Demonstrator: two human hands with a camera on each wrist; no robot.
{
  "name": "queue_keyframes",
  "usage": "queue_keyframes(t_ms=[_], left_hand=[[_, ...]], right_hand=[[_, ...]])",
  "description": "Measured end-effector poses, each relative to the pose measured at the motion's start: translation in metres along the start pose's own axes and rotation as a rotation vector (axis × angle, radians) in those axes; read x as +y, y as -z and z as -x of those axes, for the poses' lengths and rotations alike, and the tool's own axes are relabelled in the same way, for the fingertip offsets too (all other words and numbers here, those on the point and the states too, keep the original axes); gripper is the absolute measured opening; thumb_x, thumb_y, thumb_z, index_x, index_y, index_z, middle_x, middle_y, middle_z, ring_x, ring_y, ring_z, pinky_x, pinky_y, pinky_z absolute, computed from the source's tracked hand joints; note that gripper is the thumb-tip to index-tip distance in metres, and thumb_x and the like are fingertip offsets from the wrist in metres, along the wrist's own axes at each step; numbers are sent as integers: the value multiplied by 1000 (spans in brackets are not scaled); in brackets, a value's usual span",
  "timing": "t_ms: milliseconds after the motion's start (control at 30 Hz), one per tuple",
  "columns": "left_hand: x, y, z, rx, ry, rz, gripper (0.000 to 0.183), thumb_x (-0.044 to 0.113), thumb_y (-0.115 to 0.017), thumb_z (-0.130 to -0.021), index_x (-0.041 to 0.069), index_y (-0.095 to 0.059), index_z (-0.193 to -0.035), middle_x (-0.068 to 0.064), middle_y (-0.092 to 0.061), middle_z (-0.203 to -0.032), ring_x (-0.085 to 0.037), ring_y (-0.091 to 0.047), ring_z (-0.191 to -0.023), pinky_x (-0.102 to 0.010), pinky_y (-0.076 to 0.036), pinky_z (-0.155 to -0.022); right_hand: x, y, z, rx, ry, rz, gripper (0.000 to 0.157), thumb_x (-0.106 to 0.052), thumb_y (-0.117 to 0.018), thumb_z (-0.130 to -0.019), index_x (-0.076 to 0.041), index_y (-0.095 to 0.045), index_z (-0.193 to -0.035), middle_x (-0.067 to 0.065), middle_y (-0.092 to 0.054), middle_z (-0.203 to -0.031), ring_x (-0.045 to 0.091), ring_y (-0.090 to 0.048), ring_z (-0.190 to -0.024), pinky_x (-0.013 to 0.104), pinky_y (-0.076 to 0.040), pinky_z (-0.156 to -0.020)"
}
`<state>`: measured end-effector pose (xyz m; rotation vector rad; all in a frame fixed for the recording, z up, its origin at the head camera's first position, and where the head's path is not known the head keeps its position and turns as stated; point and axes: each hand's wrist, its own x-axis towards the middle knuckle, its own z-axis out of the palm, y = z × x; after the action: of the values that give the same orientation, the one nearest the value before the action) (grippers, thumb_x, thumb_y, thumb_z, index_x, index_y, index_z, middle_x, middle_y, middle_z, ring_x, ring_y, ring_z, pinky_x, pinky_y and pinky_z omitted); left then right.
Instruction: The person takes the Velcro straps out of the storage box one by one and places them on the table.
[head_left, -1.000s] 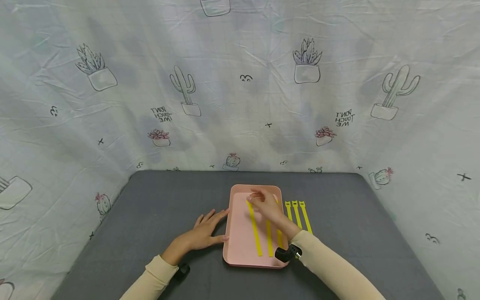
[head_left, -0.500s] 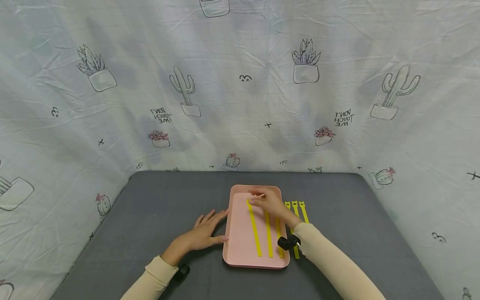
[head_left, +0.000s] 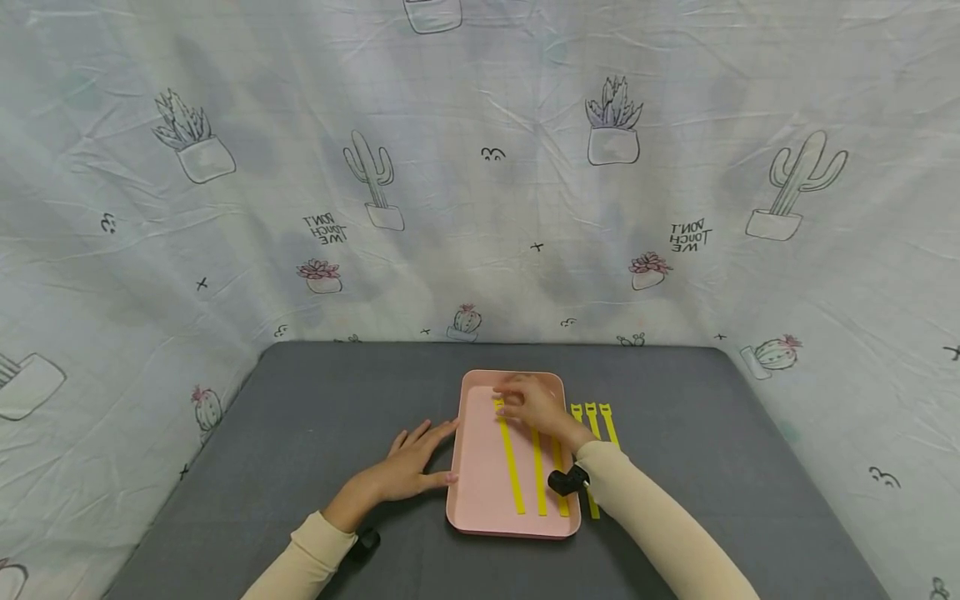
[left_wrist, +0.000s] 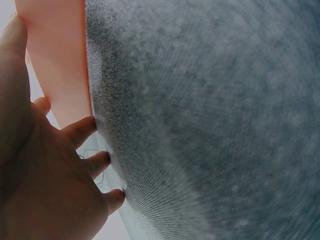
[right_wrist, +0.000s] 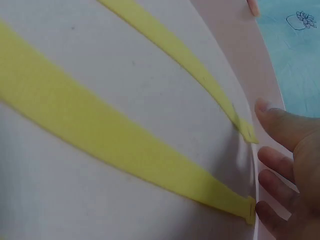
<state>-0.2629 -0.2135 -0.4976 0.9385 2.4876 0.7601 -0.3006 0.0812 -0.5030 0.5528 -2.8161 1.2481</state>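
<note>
Sheeting [head_left: 442, 217] printed with cacti hangs behind the far edge of the grey worktop [head_left: 337, 400]; roughly midway between the worktop's left and right edges we see the pink tray [head_left: 474, 492], which looks light and fairly stiff, apt to slide unless steadied by its rim. The left hand [head_left: 405, 462] spreads wide at the tray's left edge, thumb and index fingertips against its wall; the right hand [head_left: 536, 404] is near the tray's far edge, fingers loosely bent and thumb apart, gripping nothing that we can see.

Three yellow straps [head_left: 510, 457] lie in the tray, slotted heads toward its far edge, tails toward its near edge; three outer straps [head_left: 594, 422] lie on the worktop just beside the tray's right edge. We judge all six light, thin and bendy, hardly fragile; the slotted head seems the best place to pinch. In the head view the right arm covers parts of several; the worktop's near edge is cut off; we cannot tell whether a right fingertip touches a strap.
</note>
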Motion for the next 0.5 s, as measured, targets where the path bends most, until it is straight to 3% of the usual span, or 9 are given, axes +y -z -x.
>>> queue_keyframes(t_ms=[500], left_hand=[[1, -3, 2, 7, -5, -2, 84, 57, -60, -92, 25, -20, -160, -7, -25, -165, -45, -12, -153, -76, -5, -113]], right_hand=[[5, -7, 1, -1, -95, 71, 35, -25, -81, -83, -15, -74, -115, 4, -63, -124, 26, -52, -126, 47, -42, -110]])
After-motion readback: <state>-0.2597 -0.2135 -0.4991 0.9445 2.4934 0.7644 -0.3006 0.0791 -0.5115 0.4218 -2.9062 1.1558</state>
